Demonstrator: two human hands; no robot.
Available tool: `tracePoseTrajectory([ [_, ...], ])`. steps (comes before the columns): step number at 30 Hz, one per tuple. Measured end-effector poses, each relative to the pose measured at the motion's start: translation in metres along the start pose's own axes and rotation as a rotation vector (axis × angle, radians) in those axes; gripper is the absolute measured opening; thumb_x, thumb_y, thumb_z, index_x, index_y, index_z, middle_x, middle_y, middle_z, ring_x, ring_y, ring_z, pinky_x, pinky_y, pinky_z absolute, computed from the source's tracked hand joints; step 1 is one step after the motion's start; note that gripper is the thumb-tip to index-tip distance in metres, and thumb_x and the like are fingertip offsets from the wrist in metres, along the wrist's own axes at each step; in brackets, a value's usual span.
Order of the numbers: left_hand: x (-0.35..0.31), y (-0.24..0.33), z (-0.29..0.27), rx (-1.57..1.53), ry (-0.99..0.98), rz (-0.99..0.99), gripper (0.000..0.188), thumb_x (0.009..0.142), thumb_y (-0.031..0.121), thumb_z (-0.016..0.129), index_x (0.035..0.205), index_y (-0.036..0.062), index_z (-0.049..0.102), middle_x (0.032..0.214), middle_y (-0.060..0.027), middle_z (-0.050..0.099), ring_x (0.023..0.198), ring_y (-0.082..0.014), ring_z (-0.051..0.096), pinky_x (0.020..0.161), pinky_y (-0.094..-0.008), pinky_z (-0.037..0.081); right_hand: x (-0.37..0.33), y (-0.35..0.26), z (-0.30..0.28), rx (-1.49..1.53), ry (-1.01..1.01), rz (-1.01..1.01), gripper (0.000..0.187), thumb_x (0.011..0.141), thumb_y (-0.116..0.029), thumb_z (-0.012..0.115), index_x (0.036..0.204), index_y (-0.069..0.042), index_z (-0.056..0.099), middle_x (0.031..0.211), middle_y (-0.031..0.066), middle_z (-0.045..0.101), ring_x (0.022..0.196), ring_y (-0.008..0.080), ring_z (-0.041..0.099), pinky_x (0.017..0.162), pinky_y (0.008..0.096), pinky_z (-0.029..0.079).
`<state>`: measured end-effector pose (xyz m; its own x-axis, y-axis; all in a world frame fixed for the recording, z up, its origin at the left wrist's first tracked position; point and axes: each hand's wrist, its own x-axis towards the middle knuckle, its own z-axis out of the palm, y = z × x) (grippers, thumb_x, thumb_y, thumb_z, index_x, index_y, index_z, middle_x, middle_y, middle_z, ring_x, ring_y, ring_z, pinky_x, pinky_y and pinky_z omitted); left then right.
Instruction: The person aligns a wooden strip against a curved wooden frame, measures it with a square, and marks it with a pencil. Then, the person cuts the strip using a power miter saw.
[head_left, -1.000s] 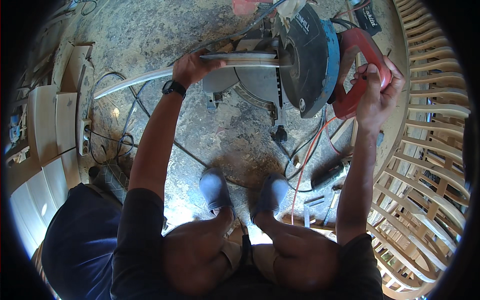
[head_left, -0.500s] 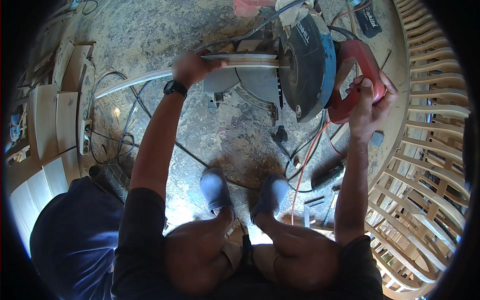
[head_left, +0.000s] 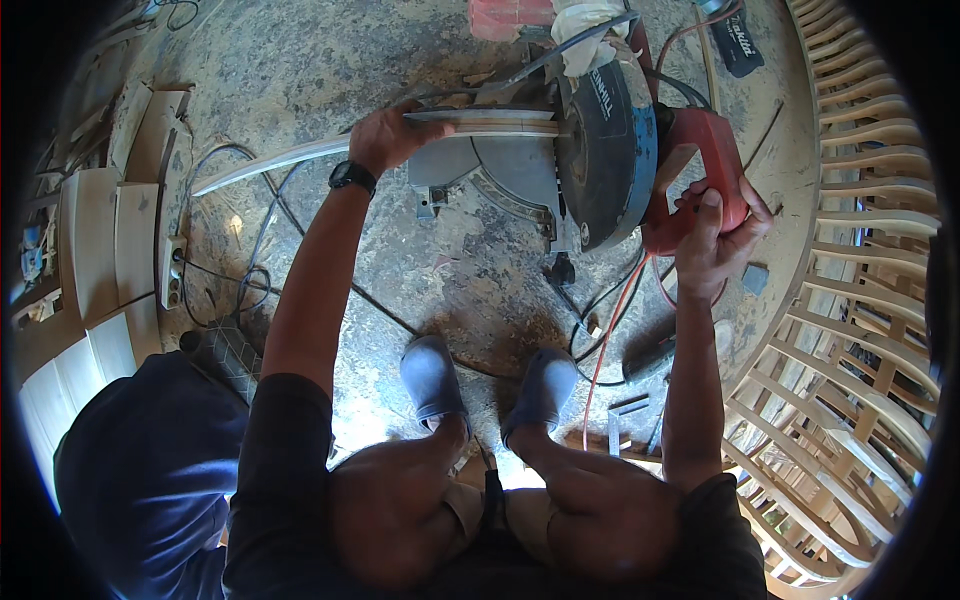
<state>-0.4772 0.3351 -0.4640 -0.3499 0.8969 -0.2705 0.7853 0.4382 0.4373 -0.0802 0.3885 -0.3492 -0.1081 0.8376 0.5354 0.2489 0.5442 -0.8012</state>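
Note:
My left hand (head_left: 386,138) is closed round a long, slightly curved wooden strip (head_left: 270,163). The strip lies along the fence of a miter saw (head_left: 606,150), and its right end runs in behind the round blade guard. My right hand (head_left: 722,235) wraps round the saw's red handle (head_left: 718,150), fingers through the loop. Below the strip is the grey saw base (head_left: 455,165) with its curved front. The guard hides the blade and where it meets the wood.
Black cables and an orange cord (head_left: 607,360) cross the stained floor. Flat boards (head_left: 95,235) stand at the left beside a power strip (head_left: 172,270). Slatted wooden frames (head_left: 870,265) fill the right side. A metal square (head_left: 618,420) lies near my right foot. Dark blue cloth (head_left: 150,460) is at lower left.
The red handle and the saw head have come down and slightly left, with my right hand still on them. My left hand and the strip have barely shifted.

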Motion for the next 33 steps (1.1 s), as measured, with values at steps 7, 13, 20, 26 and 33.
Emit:
tracePoseTrajectory([
  [7, -0.001, 0.003, -0.005, 0.016, -0.026, -0.035, 0.09, 0.07, 0.083, 0.069, 0.129, 0.0156, 0.071, 0.105, -0.013, 0.077, 0.102, -0.0307, 0.073, 0.09, -0.0429, 0.057, 0.026, -0.012, 0.001, -0.029, -0.036, -0.009, 0.033, 0.103, -0.01, 0.06, 0.13, -0.005, 0.043, 0.09, 0.0145, 0.067, 0.074, 0.0167, 0.065, 0.066, 0.0284, 0.055],
  [13, -0.002, -0.002, -0.011, -0.022, -0.057, -0.019, 0.089, 0.07, 0.083, 0.069, 0.126, 0.0138, 0.072, 0.101, -0.0154, 0.077, 0.097, -0.0301, 0.074, 0.085, -0.0438, 0.057, 0.162, -0.052, 0.029, -0.277, -0.158, 0.029, 0.036, 0.096, -0.019, 0.068, 0.127, -0.004, 0.057, 0.105, 0.0117, 0.067, 0.092, 0.0209, 0.067, 0.086, 0.0321, 0.054],
  [20, 0.004, -0.033, 0.007, -0.067, -0.058, 0.027, 0.098, 0.072, 0.081, 0.07, 0.131, 0.0028, 0.065, 0.092, -0.0164, 0.077, 0.091, -0.0311, 0.075, 0.082, -0.0421, 0.057, 0.28, -0.057, 0.086, -0.217, -0.43, 0.4, 0.022, 0.101, -0.023, 0.056, 0.108, -0.007, 0.07, 0.099, 0.0064, 0.07, 0.09, 0.0133, 0.063, 0.08, 0.0287, 0.05],
  [26, -0.011, -0.048, 0.004, -0.236, -0.212, 0.106, 0.088, 0.083, 0.067, 0.073, 0.136, -0.0005, 0.058, 0.096, -0.0194, 0.076, 0.092, -0.0267, 0.074, 0.082, -0.0379, 0.056, 0.337, -0.016, 0.104, -0.305, -0.422, 0.371, 0.024, 0.1, -0.024, 0.055, 0.109, -0.006, 0.069, 0.099, 0.0088, 0.07, 0.093, 0.0167, 0.063, 0.084, 0.0301, 0.049],
  [33, -0.017, -0.061, -0.012, -0.202, -0.204, 0.083, 0.098, 0.083, 0.066, 0.074, 0.143, -0.0083, 0.048, 0.097, -0.021, 0.076, 0.094, -0.0294, 0.076, 0.083, -0.0377, 0.056, 0.333, -0.018, 0.11, -0.362, -0.388, 0.258, 0.027, 0.099, -0.026, 0.055, 0.111, -0.005, 0.068, 0.1, 0.0122, 0.07, 0.098, 0.0214, 0.064, 0.089, 0.032, 0.049],
])
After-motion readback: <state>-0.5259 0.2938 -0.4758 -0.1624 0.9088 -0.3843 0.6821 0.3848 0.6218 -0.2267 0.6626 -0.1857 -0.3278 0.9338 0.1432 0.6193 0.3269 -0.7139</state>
